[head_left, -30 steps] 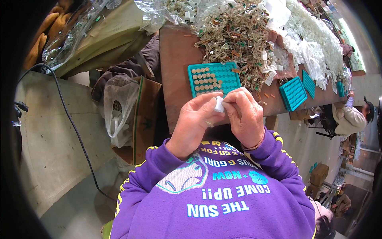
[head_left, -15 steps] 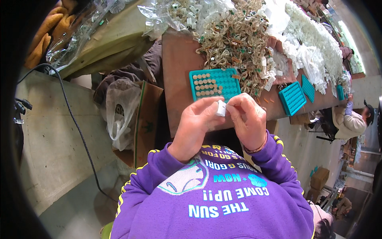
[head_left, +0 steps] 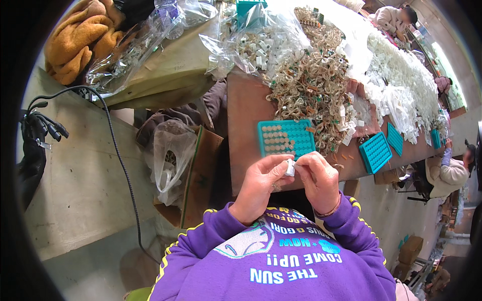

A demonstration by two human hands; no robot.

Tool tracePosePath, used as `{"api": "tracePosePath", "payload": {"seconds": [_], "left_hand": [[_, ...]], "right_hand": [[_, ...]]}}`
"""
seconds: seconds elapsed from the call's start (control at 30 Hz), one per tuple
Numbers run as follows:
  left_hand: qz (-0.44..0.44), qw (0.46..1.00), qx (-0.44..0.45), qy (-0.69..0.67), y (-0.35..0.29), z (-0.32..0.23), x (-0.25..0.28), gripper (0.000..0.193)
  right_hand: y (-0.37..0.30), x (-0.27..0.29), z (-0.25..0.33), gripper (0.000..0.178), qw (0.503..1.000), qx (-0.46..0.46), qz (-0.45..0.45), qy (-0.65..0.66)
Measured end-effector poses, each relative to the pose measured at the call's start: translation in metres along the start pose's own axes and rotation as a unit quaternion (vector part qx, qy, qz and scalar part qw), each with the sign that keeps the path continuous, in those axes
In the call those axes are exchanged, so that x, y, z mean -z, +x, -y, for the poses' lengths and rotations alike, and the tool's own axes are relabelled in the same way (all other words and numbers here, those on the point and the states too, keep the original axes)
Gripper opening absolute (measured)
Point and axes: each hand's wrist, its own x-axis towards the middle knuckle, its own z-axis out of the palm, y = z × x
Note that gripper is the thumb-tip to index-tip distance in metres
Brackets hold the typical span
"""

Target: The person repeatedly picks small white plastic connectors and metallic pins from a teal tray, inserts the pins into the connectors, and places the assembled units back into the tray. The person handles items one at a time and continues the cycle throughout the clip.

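My left hand [head_left: 258, 188] pinches a small white plastic piece [head_left: 290, 168] between thumb and fingers, just past the front of the purple sweatshirt. Against the right side of that piece, my right hand [head_left: 321, 183] has its thumb and fingertips pressed together; what lies between them is too small to make out. Right beyond both hands, a teal tray [head_left: 305, 142] with rows of pockets lies on the brown table [head_left: 244, 110]. Round tan discs [head_left: 273, 141] fill several pockets on its left side.
Behind the tray rises a heap of tangled beige cords with small parts [head_left: 309, 83]. White plastic pieces [head_left: 401, 70] are piled farther right, past another teal tray [head_left: 375, 152]. A cardboard box [head_left: 201, 175] and plastic bag [head_left: 173, 155] stand left. Co-workers [head_left: 447, 170] sit at right.
The view has shifted, so table, trays and hands appear lower and farther right. Both hands stay together at the white plastic piece, with little change in their grip.
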Motion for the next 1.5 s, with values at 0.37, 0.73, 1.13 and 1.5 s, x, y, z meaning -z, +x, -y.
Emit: {"api": "tracePosePath", "payload": {"seconds": [0.37, 0.73, 1.13, 1.5], "left_hand": [[0.023, 0.985, -0.037, 0.165, 0.002, -0.022, -0.011, 0.028], [-0.095, 0.615, -0.42, 0.66, 0.096, -0.088, 0.014, 0.037], [-0.006, 0.734, -0.357, 0.578, 0.05, -0.021, 0.001, 0.022], [0.086, 0.981, 0.147, -0.088, 0.068, 0.006, -0.007, 0.029]], "right_hand": [[-0.01, -0.005, -0.003, 0.017, 0.999, 0.022, -0.034, 0.018], [-0.038, 0.025, -0.022, 0.022, 0.982, -0.107, -0.157, -0.014], [0.046, 0.059, -0.143, 0.013, 0.93, -0.06, -0.142, -0.334], [0.012, 0.032, -0.079, 0.028, 0.975, 0.202, -0.006, -0.098]]}}
